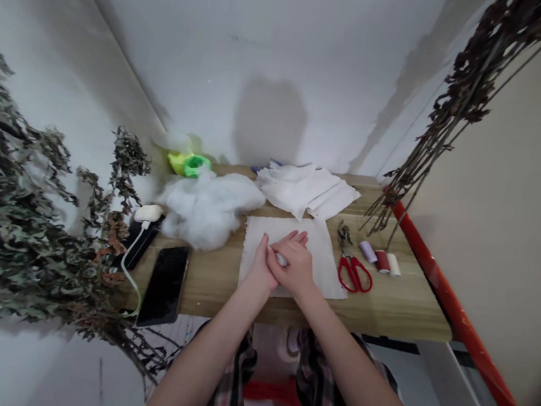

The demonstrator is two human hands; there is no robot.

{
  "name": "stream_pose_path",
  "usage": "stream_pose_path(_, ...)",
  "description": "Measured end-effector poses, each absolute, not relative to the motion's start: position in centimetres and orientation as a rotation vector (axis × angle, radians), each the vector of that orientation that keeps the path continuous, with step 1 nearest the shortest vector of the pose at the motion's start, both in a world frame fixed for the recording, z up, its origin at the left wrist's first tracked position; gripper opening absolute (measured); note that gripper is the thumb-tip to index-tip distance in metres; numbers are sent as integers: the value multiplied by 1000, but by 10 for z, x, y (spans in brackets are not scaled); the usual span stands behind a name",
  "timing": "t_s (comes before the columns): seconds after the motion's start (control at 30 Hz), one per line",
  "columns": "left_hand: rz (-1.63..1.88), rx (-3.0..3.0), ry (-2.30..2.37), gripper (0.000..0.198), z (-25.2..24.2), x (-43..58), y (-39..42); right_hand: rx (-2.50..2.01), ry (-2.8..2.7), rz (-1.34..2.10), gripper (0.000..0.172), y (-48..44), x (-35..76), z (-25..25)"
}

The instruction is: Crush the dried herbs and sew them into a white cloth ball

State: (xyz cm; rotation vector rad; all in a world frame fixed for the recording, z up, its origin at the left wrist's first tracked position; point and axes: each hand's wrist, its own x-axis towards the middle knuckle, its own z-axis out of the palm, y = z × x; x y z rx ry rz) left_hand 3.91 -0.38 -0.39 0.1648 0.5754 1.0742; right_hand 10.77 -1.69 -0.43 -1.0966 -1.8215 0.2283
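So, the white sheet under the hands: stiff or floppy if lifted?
Probably floppy: the sheet looks thin, with soft, slightly ragged edges. It's likely light for its size too, so it would probably drape or fold if picked up by one corner.

Your left hand [259,264] and right hand [295,266] meet at the centre of your view, close together and cupped inward, with the right angled over toward the left. Your fingertips [300,237] point away from you, nearly touching at the top. Both bare forearms, your left forearm [209,347] and right forearm [350,370], slant in from the lower corners, converging at your bent wrists.
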Motion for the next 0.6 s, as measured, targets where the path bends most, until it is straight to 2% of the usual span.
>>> stream_pose_path(0.3, 1069, 116, 466, 56, -6, 34, -6, -1104, -1884, 115, 26, -17, 104, -5)
stream_pose_path(0.6, 1074, 14, 525, 43, 7, 41, -3, -1267, -1878, 272, 29, -9, 111, 1)
